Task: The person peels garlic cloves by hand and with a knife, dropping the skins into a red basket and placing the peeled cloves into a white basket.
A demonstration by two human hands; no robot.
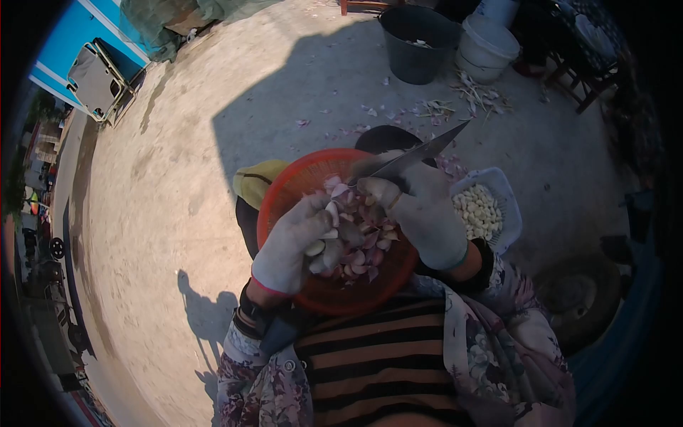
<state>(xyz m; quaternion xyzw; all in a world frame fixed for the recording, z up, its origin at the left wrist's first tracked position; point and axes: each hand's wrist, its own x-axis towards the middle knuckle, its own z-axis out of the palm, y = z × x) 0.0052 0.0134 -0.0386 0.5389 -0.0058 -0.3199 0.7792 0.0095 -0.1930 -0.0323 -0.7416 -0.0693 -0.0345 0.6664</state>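
An orange-red basket (284, 186) on the lap holds purplish garlic cloves and skins (366, 245). Over its left side, my left hand (290, 245), in a pale glove, has its fingers curled around pale garlic cloves (331, 213). My right hand (421, 206), gloved too, is closed on a knife (420, 154) above the basket's right side, its blade pointing up and to the right. Right of that hand, a white basket (506, 199) contains peeled garlic cloves (478, 211).
A dark bucket (415, 53) and white buckets (488, 44) stand at the top right, near scattered stalks (478, 94). A tire (580, 299) lies at the lower right. A folding chair (99, 82) is at the upper left. Part of a person sits at the upper right.
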